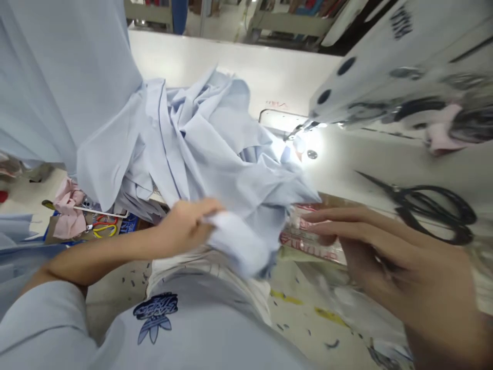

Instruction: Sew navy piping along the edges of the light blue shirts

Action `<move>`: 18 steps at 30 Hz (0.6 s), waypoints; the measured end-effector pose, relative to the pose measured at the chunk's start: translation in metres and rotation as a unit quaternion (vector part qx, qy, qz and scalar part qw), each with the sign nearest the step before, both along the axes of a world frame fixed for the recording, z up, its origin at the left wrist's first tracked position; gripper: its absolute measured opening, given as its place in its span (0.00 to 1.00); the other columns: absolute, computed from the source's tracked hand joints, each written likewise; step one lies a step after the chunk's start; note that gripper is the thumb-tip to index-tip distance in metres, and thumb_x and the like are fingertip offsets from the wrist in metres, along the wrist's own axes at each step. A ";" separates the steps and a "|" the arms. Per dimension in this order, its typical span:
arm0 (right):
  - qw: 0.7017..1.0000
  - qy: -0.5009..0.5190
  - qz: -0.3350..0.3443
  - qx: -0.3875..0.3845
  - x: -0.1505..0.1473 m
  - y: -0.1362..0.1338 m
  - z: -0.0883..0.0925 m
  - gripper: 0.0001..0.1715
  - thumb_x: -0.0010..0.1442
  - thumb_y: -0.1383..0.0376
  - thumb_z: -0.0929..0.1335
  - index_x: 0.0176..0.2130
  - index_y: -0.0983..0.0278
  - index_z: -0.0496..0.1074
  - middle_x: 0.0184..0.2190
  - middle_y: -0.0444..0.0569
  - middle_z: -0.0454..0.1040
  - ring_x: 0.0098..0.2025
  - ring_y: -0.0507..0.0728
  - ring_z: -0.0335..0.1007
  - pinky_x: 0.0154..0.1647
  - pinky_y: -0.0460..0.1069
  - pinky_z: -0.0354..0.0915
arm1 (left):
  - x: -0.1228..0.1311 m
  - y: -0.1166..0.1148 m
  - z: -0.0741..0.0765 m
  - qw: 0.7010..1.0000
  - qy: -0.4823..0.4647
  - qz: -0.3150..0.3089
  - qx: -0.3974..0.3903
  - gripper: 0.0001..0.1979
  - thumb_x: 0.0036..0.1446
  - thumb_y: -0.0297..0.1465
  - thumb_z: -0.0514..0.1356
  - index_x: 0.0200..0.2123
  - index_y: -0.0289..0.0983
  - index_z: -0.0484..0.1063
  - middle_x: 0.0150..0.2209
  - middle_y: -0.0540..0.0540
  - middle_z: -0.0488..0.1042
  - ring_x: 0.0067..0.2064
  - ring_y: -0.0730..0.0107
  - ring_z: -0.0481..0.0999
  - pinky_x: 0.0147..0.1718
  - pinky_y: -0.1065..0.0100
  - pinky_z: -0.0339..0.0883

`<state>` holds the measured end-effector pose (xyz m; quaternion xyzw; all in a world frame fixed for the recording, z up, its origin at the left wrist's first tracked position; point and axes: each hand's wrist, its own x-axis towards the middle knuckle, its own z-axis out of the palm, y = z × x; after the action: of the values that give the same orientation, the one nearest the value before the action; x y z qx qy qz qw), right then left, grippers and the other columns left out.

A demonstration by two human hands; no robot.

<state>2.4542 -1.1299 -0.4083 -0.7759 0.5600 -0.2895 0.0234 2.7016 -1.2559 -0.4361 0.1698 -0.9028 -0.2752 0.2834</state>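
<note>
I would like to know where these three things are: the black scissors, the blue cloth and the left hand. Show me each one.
Black scissors [400,196]: head view, near the pivot.
Blue cloth [217,146]: head view, on its folds.
Left hand [190,224]: head view, on its back.

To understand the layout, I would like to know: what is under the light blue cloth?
The white table shows beyond the far edge of the light blue cloth, which lies on it. Anything else under the folds is hidden.
</note>
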 end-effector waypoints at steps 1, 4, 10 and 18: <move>1.000 -0.014 -0.013 -0.017 0.002 0.003 0.000 0.16 0.57 0.76 0.62 0.38 0.57 0.69 0.37 0.47 0.75 0.42 0.54 0.72 0.35 0.48 0.68 | -0.004 -0.006 0.011 0.994 -0.029 0.042 0.096 0.15 0.62 0.34 0.48 0.30 0.34 0.69 0.24 0.51 0.73 0.26 0.76 0.72 0.25 0.76 0.65; 0.996 -0.042 -0.038 -0.068 0.012 0.006 0.000 0.17 0.56 0.72 0.67 0.45 0.57 0.69 0.38 0.51 0.73 0.38 0.56 0.72 0.27 0.48 0.65 | -0.010 -0.029 0.042 0.951 -0.110 0.105 0.268 0.19 0.61 0.40 0.48 0.27 0.33 0.68 0.21 0.53 0.68 0.25 0.77 0.68 0.24 0.77 0.60; 0.980 0.000 0.015 -0.197 0.051 -0.027 -0.004 0.37 0.53 0.57 0.71 0.57 0.66 0.59 0.46 0.61 0.67 0.33 0.55 0.69 0.25 0.49 0.68 | -0.023 -0.049 0.059 0.909 -0.142 0.067 0.387 0.16 0.58 0.41 0.51 0.31 0.34 0.70 0.26 0.50 0.72 0.30 0.74 0.71 0.30 0.74 0.64; 0.968 -0.094 -0.065 -0.223 0.013 -0.070 0.086 0.06 0.61 0.62 0.62 0.34 0.60 0.67 0.19 0.41 0.66 0.19 0.49 0.61 0.18 0.47 0.54 | -0.013 -0.065 0.130 0.959 -0.265 0.048 0.093 0.17 0.50 0.41 0.61 0.41 0.37 0.71 0.39 0.49 0.75 0.41 0.65 0.73 0.39 0.71 0.65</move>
<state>2.4673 -1.1999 -0.3223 -0.6927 0.5263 -0.4791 -0.1167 2.6884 -1.3209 -0.3059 0.3057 -0.9067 -0.2890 0.0303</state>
